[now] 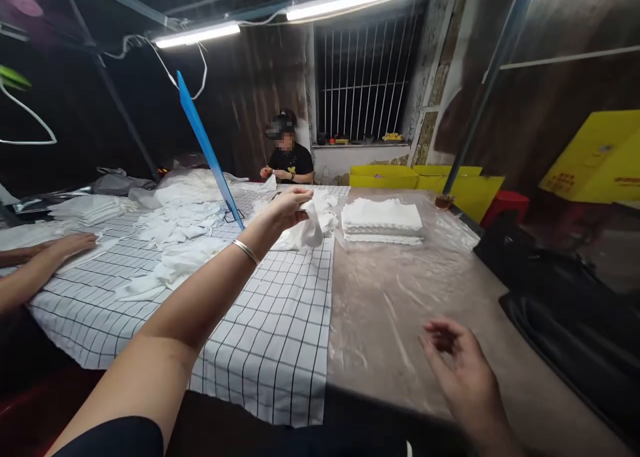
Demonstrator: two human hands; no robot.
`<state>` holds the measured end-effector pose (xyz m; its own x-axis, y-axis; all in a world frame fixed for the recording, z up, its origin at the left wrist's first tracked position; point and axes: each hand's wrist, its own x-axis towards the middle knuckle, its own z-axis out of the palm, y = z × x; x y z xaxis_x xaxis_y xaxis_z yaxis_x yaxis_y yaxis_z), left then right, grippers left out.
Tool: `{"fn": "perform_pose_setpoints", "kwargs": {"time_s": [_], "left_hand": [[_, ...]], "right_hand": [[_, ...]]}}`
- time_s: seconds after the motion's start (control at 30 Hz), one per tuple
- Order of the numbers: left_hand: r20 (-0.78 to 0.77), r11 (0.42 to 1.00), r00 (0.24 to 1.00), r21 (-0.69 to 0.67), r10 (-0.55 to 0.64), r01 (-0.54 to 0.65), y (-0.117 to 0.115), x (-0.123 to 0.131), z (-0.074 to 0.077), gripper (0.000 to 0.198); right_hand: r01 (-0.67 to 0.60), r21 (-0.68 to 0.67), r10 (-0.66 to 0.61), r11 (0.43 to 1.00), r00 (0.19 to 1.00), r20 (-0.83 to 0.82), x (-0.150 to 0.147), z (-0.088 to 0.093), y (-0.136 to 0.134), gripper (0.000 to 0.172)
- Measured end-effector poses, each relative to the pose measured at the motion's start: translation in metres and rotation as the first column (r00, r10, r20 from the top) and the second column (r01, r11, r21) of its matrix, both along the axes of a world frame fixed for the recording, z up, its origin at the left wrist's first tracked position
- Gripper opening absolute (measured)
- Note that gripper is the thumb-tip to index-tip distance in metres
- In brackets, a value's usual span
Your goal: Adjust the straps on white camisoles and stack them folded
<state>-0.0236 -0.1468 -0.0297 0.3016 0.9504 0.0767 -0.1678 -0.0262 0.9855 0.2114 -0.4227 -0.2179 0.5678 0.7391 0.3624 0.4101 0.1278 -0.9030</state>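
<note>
My left hand (289,207), with a bangle at the wrist, reaches far over the table and pinches a thin white cloth piece (313,225) that hangs from the fingers. Below and behind it lies a loose heap of similar white pieces (327,207). Just right of that heap sits a neat stack of white folded cloth (383,220) with scalloped edges. My right hand (457,360) hovers above the plastic-covered side of the table, fingers curled but apart, holding nothing.
A checked cloth (270,310) covers the left side, bearing more white piles (175,220). A blue strip (207,147) rises there. A co-worker's hands (75,244) rest on cloth at left; another person (290,154) sits at the far end. Black bags (565,297) line the right edge.
</note>
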Motion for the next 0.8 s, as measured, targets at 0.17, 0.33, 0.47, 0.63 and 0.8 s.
{"fn": "perform_pose_setpoints", "kwargs": {"time_s": [0.17, 0.33, 0.47, 0.63, 0.8], "left_hand": [[-0.115, 0.936, 0.929, -0.018, -0.352, 0.352, -0.104, 0.066, -0.051, 0.025], [-0.491, 0.702, 0.624, 0.034, -0.609, 0.711, -0.173, 0.072, -0.118, 0.044], [-0.603, 0.774, 0.652, 0.09, -0.458, 0.627, -0.149, 0.025, -0.147, 0.032], [-0.627, 0.859, 0.726, 0.173, -0.282, 0.483, -0.119, 0.007, -0.15, 0.026], [-0.582, 0.806, 0.743, 0.237, -0.33, 0.543, -0.136, 0.014, -0.125, 0.029]], "right_hand": [[-0.19, -0.002, 0.187, 0.982, 0.971, -0.147, -0.03, 0.02, 0.016, 0.073], [-0.072, -0.288, 0.037, 0.955, 0.991, -0.126, 0.009, -0.006, 0.018, 0.055], [0.149, -0.408, -0.14, 0.901, 0.989, 0.053, 0.054, -0.022, -0.001, 0.031], [0.168, -0.345, -0.148, 0.923, 0.985, 0.084, 0.07, -0.017, -0.008, 0.026], [0.163, -0.135, -0.144, 0.977, 0.979, 0.144, 0.055, 0.044, -0.029, 0.027]]}}
